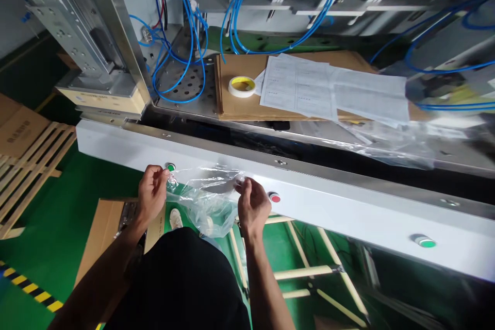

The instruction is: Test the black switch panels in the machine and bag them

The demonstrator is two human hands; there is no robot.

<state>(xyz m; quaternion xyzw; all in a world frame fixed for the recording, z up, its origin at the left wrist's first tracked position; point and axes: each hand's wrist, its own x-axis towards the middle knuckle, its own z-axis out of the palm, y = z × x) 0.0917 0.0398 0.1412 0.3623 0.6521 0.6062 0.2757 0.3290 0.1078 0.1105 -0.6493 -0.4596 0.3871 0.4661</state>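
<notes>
A clear plastic bag (211,203) hangs stretched between my two hands in front of the white machine panel (340,206). My left hand (152,191) pinches one upper corner of the bag, close by a green push button (170,167). At the other upper corner, my right hand (253,205) grips the film between thumb and fingers, just left of a red push button (275,198). The lower part of the bag droops loose and crumpled above the green floor. Whether anything lies inside it I cannot tell.
Behind the panel, flat cardboard (240,108) carries a roll of tape (242,86) and printed sheets (297,85). Blue tubing (232,15) loops above. An open cardboard box (98,232) stands at lower left; a tube frame (305,271) is below right. A wooden pallet (38,165) lies left.
</notes>
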